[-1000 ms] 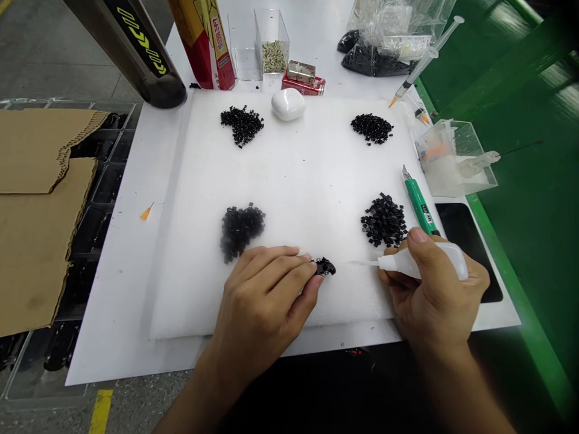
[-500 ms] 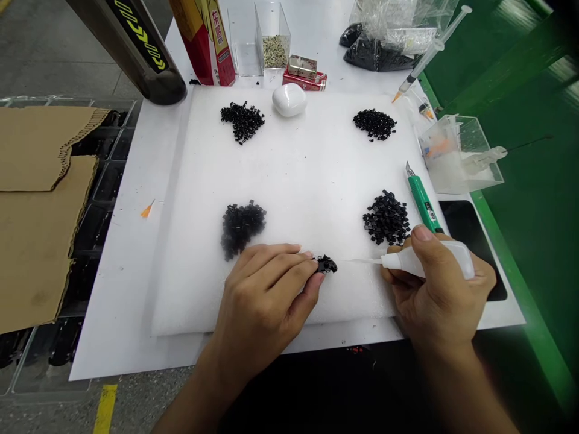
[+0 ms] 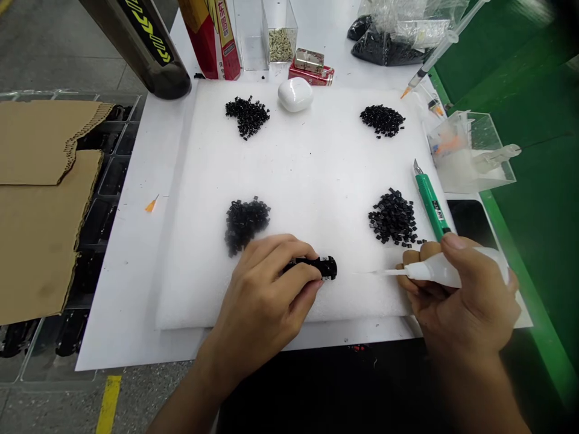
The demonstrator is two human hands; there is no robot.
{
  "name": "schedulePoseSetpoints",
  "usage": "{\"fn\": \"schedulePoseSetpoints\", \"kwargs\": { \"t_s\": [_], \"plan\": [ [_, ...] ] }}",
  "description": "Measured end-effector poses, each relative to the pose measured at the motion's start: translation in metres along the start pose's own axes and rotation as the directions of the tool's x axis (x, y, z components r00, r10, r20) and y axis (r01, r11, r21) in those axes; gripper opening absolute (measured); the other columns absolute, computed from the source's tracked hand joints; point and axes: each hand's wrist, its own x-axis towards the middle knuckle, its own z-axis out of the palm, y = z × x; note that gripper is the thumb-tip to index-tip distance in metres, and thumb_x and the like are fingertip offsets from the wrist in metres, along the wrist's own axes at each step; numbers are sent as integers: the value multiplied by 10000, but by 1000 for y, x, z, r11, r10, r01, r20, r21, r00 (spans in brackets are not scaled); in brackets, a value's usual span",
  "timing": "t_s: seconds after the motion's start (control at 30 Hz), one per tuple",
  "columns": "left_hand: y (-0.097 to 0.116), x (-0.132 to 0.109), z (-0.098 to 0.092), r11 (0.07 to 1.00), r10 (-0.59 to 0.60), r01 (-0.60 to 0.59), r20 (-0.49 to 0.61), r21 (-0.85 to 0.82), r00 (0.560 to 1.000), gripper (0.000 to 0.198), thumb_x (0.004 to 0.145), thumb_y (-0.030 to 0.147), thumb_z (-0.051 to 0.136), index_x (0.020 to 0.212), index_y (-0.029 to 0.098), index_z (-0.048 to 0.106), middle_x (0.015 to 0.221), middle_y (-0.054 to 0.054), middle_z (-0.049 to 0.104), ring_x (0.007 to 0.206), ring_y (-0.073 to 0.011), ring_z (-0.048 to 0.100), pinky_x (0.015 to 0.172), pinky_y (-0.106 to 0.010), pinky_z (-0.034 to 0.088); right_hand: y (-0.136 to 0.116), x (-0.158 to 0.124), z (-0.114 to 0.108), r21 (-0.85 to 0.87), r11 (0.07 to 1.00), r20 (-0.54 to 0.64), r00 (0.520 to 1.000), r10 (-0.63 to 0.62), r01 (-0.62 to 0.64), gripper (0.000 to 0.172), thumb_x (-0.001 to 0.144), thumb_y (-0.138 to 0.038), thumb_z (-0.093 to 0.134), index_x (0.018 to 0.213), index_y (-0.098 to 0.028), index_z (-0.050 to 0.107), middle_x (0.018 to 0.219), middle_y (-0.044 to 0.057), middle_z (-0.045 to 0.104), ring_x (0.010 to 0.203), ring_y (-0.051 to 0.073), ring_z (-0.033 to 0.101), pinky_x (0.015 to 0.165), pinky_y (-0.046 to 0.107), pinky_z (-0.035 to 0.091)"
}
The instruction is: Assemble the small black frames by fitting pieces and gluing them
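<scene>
My left hand [image 3: 266, 292] is closed around a small, long, glossy black part [image 3: 330, 267], resting on the white foam pad [image 3: 312, 181]. The part looks like a little car body, and my fingers cover much of it. In my right hand [image 3: 474, 313] is a white squeeze glue bottle [image 3: 436, 269]. Its thin nozzle points left, a short gap away from the part's right end. Black chips lie in a pile [image 3: 393, 218] above my right hand, and a blurrier pile [image 3: 245, 223] sits just beyond my left hand.
Two finer black piles [image 3: 247, 116] [image 3: 382, 120] and a white rounded block [image 3: 295, 94] occupy the pad's far side. A green craft knife [image 3: 430, 202] lies blade out at the right, by a clear box [image 3: 474, 172]. A syringe [image 3: 434, 57] and cardboard [image 3: 40, 241] flank the table.
My right hand has drawn the glue bottle rightward, away from the black part. My left fingers have turned the part, so more of its long side shows. The view has shifted slightly.
</scene>
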Motion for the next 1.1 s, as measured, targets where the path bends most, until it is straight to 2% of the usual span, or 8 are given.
{"fn": "schedulePoseSetpoints", "kwargs": {
  "t_s": [0.17,0.3,0.5,1.1],
  "plan": [
    [1,-2,3,992,122,-122,-35,14,992,145,901,-6,679,913,139,677,1113,-76,681,1102,-216,586,904,-385,543,0,0,2,-32,999,114,993,-18,22,479,805,-352,771,516,-230,409,476,-62,324,391,105,385,339,268,310],
    [2,-5,6,980,193,-189,-86,53,977,158,850,-49,715,888,98,673,1075,-103,699,1043,-230,598,833,-371,563,0,-2,4,-57,998,103,994,-21,27,500,798,-333,770,493,-206,395,487,-61,307,409,91,373,366,260,308],
    [3,-5,8,981,191,-185,-108,61,976,151,840,-51,731,883,85,681,1060,-93,711,1023,-223,608,845,-364,568,1,-4,2,-114,993,84,996,-10,20,398,800,-341,785,533,-214,518,494,-50,404,436,119,461,380,274,379],
    [3,-7,9,982,183,-176,-122,69,976,146,851,-33,738,893,97,686,1060,-78,715,1020,-211,609,837,-351,566,0,-3,10,-159,984,37,996,-79,83,466,713,-340,843,464,-195,476,452,-51,393,368,123,435,326,286,351]
  ]
}}
